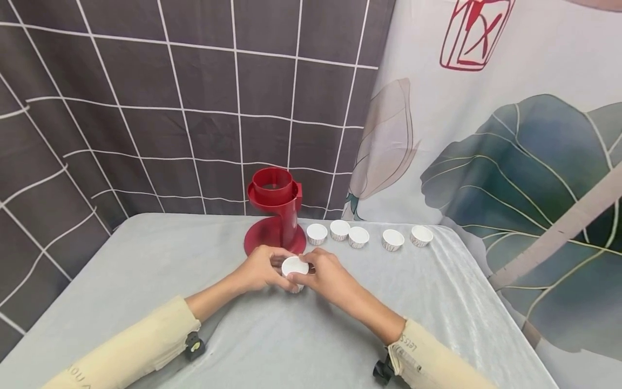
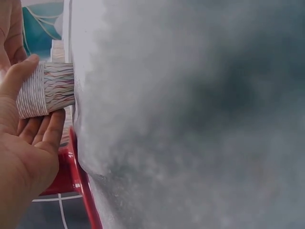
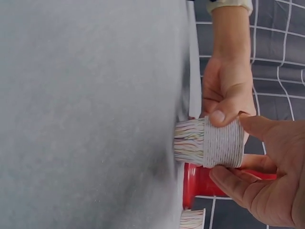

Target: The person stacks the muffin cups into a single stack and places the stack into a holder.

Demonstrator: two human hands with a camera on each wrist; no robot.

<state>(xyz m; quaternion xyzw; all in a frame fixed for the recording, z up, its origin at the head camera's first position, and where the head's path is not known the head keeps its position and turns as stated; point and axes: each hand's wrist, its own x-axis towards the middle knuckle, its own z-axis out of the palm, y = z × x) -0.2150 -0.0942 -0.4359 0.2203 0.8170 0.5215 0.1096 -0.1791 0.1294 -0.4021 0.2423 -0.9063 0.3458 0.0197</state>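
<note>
A stack of nested white paper baking cups (image 1: 294, 265) stands on the cloth-covered table in front of the red stand. Streaked walls show on the lowest cup, and many rims are layered above it, in the left wrist view's stack (image 2: 59, 86) and the right wrist view's stack (image 3: 209, 142). My left hand (image 1: 261, 268) grips the stack from the left, thumb on the near side and fingers around the far side. From the right, my right hand (image 1: 329, 273) holds the same stack near its upper rims between thumb and fingers.
Just behind the hands is a red plastic stand (image 1: 289, 224) with a round base and a ring-shaped top. Several single paper cups (image 1: 358, 237) sit in a loose row to its right. A grid-patterned curtain (image 1: 209, 135) hangs behind the table (image 1: 160, 254).
</note>
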